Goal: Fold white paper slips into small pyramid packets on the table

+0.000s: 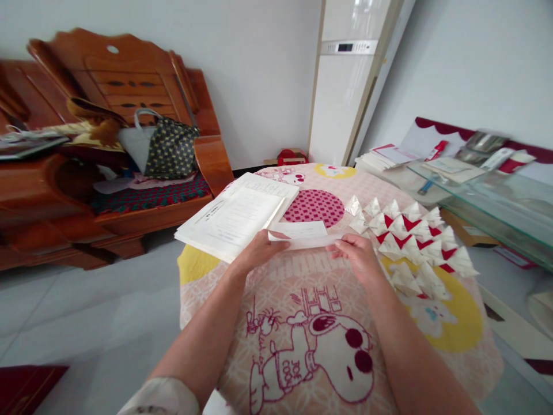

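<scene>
White paper strip (309, 241) spans from my left hand (265, 249) to my right hand (356, 252) over the surface (276, 276), long axis running left-right. Left thumb and fingers pinch one end; right fingers, nearly closed, grip the other. Neither hand is nearer. Printed sheets (233, 219) lie left, folded paper triangles (406, 279) right.

A thin, plain-looking white sheet of paper (307, 242) stretched crosswise between the left hand (264, 249) and the right hand (358, 253), gripped near both ends above the worktop (302, 272). Its near part formed a narrow, slightly translucent band, curling up at the left end. Behind this band rose a flatter white portion with faint printed lines; whether both belonged to one folded piece could not be told.
</scene>
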The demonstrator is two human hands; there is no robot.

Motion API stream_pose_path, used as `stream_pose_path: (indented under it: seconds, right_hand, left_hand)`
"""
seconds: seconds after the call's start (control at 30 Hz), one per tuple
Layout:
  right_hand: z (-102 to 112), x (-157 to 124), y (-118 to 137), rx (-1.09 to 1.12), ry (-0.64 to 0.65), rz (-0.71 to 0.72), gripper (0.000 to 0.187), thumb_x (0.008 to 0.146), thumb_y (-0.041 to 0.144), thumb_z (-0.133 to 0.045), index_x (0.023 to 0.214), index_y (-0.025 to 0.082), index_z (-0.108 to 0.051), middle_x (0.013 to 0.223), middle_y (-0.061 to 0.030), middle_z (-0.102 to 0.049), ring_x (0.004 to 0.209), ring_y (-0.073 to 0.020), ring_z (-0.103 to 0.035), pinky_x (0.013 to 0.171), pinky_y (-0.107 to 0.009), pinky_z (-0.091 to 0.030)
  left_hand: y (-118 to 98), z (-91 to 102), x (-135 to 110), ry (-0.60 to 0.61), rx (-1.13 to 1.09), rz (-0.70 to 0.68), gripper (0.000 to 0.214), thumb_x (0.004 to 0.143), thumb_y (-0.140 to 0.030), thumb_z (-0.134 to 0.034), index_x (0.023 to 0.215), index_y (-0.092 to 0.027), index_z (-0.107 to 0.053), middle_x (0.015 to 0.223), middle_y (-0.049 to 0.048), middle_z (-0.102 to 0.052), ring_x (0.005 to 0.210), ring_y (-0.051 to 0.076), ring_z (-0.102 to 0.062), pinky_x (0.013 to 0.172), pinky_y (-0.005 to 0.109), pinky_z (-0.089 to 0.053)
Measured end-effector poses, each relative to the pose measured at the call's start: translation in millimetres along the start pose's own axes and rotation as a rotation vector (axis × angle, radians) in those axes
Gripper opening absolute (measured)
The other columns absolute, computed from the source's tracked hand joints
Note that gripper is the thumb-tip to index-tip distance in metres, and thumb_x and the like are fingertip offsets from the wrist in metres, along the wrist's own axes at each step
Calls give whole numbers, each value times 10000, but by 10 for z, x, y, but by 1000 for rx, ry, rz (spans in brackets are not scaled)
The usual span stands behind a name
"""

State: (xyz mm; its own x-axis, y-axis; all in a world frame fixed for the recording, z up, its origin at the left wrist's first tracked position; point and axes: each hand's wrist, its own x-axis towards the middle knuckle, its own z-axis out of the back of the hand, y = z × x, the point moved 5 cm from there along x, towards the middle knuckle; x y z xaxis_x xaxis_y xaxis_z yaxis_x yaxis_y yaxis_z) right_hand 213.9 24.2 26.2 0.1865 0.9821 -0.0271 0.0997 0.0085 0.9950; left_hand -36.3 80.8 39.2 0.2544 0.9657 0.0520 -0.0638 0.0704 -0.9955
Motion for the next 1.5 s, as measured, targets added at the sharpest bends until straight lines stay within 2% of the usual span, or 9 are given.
stream_pose_path:
  seconds: [0.1, 0.27, 0.4, 0.6, 0.73, 0.87, 0.93, 1.1, 1.5]
  right_hand:
    - [-4, -5, -15, -20, 29, -26, 307, 636, 403, -794, 596, 171, -597, 596, -19, -627, 646, -209, -701, 519, -274, -562]
    - [22, -27, -113, -182, 45, -208, 186, 677, 325, -699, 701, 152, -636, 593, -39, -658, 489, -179, -661, 346, -215, -455]
    - [52, -50, -175, -368, 47, -236, 138, 725, 294, -615, 657, 178, -584, 455, -17, -602, 403, -166, -613, 294, -185, -352]
    - [94, -65, -213, -609, 7, -247, 233, 796, 331, -553, 607, 195, -560, 339, 21, -521, 234, -75, -346, 307, -190, -174]
    - [49, -55, -116, -770, -21, -154, 309, 819, 321, -539, 535, 199, -538, 316, 27, -461, 271, -96, -389, 373, -217, -259]
    - [17, -27, -107, -960, -48, -88, 244, 823, 274, -557, 632, 160, -659, 444, -12, -571, 436, -140, -552, 476, -235, -356]
    - [31, -15, -135, -1004, -87, -79, 188, 808, 258, -595, 819, 135, -737, 583, -39, -662, 546, -159, -607, 522, -239, -391]
    - [39, -7, -165, -1001, -85, -23, 465, 780, 209, -636, 1238, 154, -694, 744, -43, -715, 684, -191, -651, 603, -263, -459]
    - [78, -41, -179, -848, -7, -163, 492, 750, 141, -634, 1237, 119, -702, 676, -18, -692, 407, -116, -564, 457, -238, -433]
  left_hand:
    - [61, -40, 10, 115, 41, 11, 222, 677, -181, -794, 892, -138, -759, 820, 76, -732, 778, 216, -663, 612, 253, -522]
    - [193, 11, 12, 90, 139, 172, 188, 705, -286, -769, 625, -142, -678, 551, 23, -609, 466, 120, -498, 394, 204, -326]
    - [244, -27, 2, 136, 151, 215, 180, 711, -318, -739, 640, -158, -696, 575, 31, -641, 451, 124, -499, 383, 208, -311]
    - [198, 37, 38, -77, 353, 129, 123, 718, -256, -725, 799, -166, -706, 550, -5, -604, 501, 144, -539, 481, 227, -371]
    - [115, 22, 24, -124, 685, 75, 570, 762, -225, -693, 1306, -107, -567, 681, 10, -650, 698, 209, -647, 705, 295, -485]
    - [118, -23, 2, -88, 885, 95, 672, 817, -197, -646, 1440, -77, -427, 851, 63, -697, 896, 237, -677, 867, 335, -495]
    - [128, -34, -9, -81, 949, 111, 689, 823, -182, -643, 1459, -74, -402, 917, 85, -704, 952, 241, -673, 907, 339, -489]
    - [103, -56, -41, -55, 988, 100, 670, 821, -182, -655, 1452, -131, -435, 934, 73, -709, 942, 236, -670, 899, 336, -494]
    - [181, -87, -12, 79, 1027, 43, 376, 838, -190, -639, 1203, -211, -730, 849, 45, -719, 807, 176, -656, 864, 298, -503]
